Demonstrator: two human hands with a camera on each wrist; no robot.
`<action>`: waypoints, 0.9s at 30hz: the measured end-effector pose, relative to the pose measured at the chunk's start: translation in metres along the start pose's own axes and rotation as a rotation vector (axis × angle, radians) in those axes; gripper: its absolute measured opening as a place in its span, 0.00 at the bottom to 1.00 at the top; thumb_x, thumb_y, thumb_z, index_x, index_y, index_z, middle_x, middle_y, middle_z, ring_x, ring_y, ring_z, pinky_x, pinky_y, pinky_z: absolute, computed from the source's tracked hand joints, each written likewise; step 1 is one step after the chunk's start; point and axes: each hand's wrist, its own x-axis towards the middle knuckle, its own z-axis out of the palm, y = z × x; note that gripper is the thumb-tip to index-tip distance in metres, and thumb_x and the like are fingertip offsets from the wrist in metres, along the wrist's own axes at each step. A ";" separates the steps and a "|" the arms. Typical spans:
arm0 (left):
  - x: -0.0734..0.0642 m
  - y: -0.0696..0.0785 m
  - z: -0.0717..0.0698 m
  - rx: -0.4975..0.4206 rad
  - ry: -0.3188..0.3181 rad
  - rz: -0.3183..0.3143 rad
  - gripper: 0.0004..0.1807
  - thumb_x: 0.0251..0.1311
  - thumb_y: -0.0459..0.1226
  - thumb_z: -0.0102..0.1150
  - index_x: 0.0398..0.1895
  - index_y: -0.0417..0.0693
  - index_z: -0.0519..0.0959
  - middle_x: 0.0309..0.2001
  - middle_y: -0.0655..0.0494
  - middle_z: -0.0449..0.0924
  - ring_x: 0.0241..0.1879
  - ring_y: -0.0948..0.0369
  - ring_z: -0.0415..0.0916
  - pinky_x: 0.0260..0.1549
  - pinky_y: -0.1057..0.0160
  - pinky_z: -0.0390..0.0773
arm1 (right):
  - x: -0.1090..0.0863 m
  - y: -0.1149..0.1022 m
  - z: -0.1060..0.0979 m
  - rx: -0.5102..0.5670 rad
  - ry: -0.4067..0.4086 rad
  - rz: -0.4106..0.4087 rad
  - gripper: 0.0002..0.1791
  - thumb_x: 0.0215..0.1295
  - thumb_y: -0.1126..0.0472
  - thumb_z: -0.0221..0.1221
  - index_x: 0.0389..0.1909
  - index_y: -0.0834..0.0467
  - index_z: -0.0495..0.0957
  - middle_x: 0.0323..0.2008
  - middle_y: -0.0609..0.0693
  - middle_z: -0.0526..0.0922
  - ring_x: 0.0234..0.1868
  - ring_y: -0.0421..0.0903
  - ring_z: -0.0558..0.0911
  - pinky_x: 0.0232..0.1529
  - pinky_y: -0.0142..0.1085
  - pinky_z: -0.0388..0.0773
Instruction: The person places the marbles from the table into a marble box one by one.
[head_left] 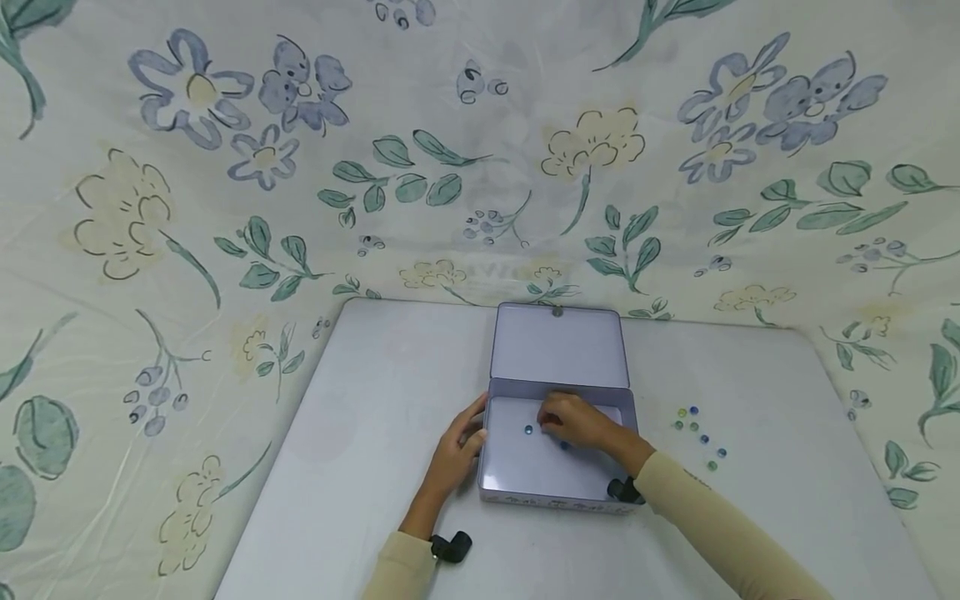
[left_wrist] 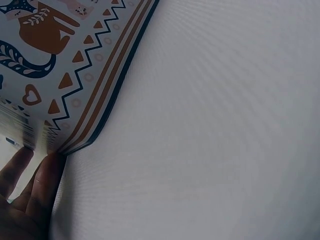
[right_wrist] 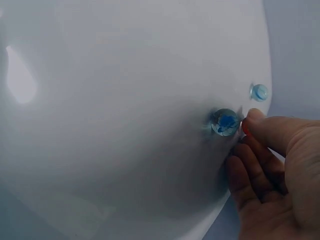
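Observation:
An open tin box (head_left: 555,492) with its hinged lid (head_left: 558,346) tipped back stands on the table. My left hand (head_left: 453,458) rests against the box's left side; its fingers (left_wrist: 46,185) touch the patterned outer wall (left_wrist: 75,75). Inside the box, my right hand (head_left: 573,421) pinches a small red marble (right_wrist: 245,126) between thumb and fingers, mostly hidden by them. Right beside the fingertips lies a clear marble with a blue swirl (right_wrist: 225,122). A pale blue marble (right_wrist: 259,92) lies farther off, near the box's wall.
Right of the box, several green, yellow-green and blue marbles (head_left: 704,439) lie loose on the white table (head_left: 780,517). A flower-printed cloth (head_left: 450,108) hangs behind the table and along its sides. Each wrist carries a small black camera (head_left: 452,547).

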 end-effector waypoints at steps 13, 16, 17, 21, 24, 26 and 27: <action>0.007 -0.046 0.011 -0.035 0.032 0.013 0.31 0.72 0.35 0.51 0.76 0.64 0.63 0.73 0.48 0.66 0.64 0.41 0.73 0.46 0.49 0.85 | -0.002 0.001 -0.002 0.004 -0.011 -0.005 0.09 0.63 0.61 0.67 0.43 0.56 0.85 0.40 0.46 0.85 0.40 0.39 0.82 0.42 0.28 0.82; 0.007 -0.047 0.011 -0.015 0.030 0.008 0.31 0.72 0.37 0.50 0.75 0.70 0.62 0.73 0.52 0.66 0.64 0.43 0.73 0.47 0.51 0.85 | -0.003 -0.001 -0.004 0.015 0.012 -0.009 0.08 0.63 0.61 0.66 0.43 0.56 0.85 0.39 0.45 0.85 0.39 0.38 0.82 0.40 0.28 0.82; 0.007 -0.047 0.011 -0.004 0.031 0.004 0.31 0.72 0.38 0.50 0.75 0.71 0.62 0.73 0.52 0.66 0.64 0.43 0.73 0.47 0.51 0.85 | -0.002 -0.002 -0.005 0.022 0.022 -0.014 0.08 0.63 0.62 0.66 0.43 0.56 0.84 0.39 0.45 0.85 0.38 0.37 0.81 0.39 0.27 0.81; 0.006 -0.036 0.008 0.007 0.036 -0.005 0.31 0.72 0.36 0.49 0.76 0.68 0.62 0.73 0.51 0.66 0.63 0.43 0.74 0.47 0.49 0.85 | 0.001 -0.009 -0.011 0.042 0.038 -0.011 0.08 0.65 0.61 0.64 0.43 0.58 0.85 0.37 0.45 0.84 0.36 0.36 0.79 0.37 0.27 0.80; 0.002 -0.017 0.005 -0.008 0.035 -0.003 0.30 0.72 0.34 0.49 0.76 0.60 0.63 0.73 0.46 0.66 0.62 0.40 0.74 0.46 0.47 0.85 | 0.002 -0.015 -0.018 0.045 0.044 -0.025 0.09 0.66 0.60 0.64 0.44 0.59 0.84 0.36 0.44 0.83 0.36 0.35 0.79 0.37 0.26 0.80; -0.001 -0.003 0.003 -0.012 0.032 -0.002 0.30 0.71 0.33 0.49 0.76 0.55 0.63 0.72 0.44 0.66 0.62 0.39 0.74 0.46 0.46 0.85 | 0.002 -0.019 -0.024 0.045 0.056 -0.055 0.09 0.66 0.60 0.64 0.43 0.59 0.84 0.35 0.44 0.82 0.36 0.35 0.78 0.37 0.26 0.79; -0.002 -0.001 0.003 -0.010 0.032 -0.004 0.30 0.71 0.33 0.49 0.76 0.55 0.63 0.72 0.44 0.66 0.62 0.39 0.74 0.46 0.46 0.85 | 0.001 -0.021 -0.027 0.039 0.065 -0.071 0.09 0.67 0.60 0.63 0.43 0.60 0.84 0.35 0.44 0.83 0.36 0.35 0.79 0.38 0.26 0.80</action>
